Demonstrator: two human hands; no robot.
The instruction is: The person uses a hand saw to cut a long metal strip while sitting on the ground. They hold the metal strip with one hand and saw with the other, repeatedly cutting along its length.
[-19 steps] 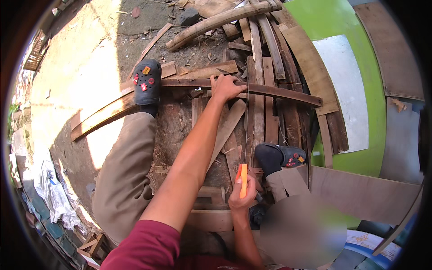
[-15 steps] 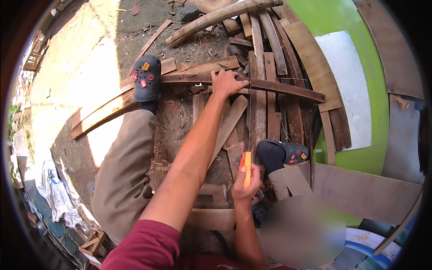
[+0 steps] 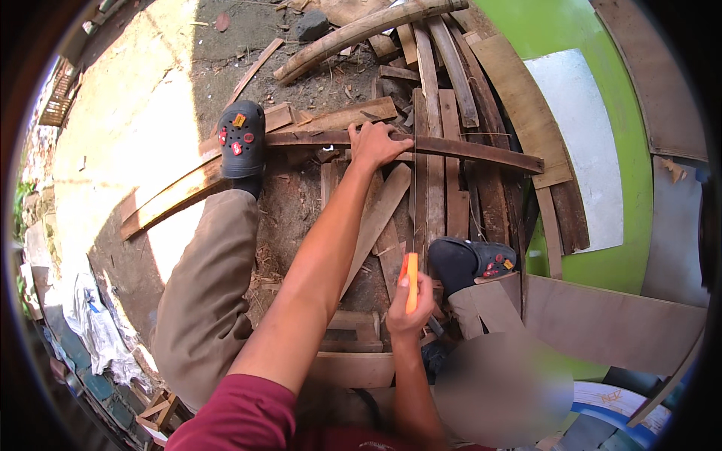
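A long, narrow dark wooden plank [image 3: 481, 150] lies crosswise over other lumber. My left hand [image 3: 376, 144] grips it near the middle, fingers wrapped over its far edge. In my right hand [image 3: 410, 307] is a handsaw [image 3: 411, 284], held by its orange-yellow handle. Its thin blade, seen nearly edge-on, runs away from me and meets the plank just right of my left hand's fingertips. How deep the blade sits in the wood cannot be made out. My left foot, in a dark clog [image 3: 242, 139], is over the plank's left part.
Several boards and strips [image 3: 429, 188] are piled beneath and beyond the plank. A curved pole [image 3: 361, 37] rests at the far side. My other clog [image 3: 489, 259] is right of the saw. Green and white panels [image 3: 579, 150] stand at the right; a pale board [image 3: 609, 316] is nearer.
The view has shifted slightly. Both hands keep their grips, and the saw stays against the plank with little visible movement.
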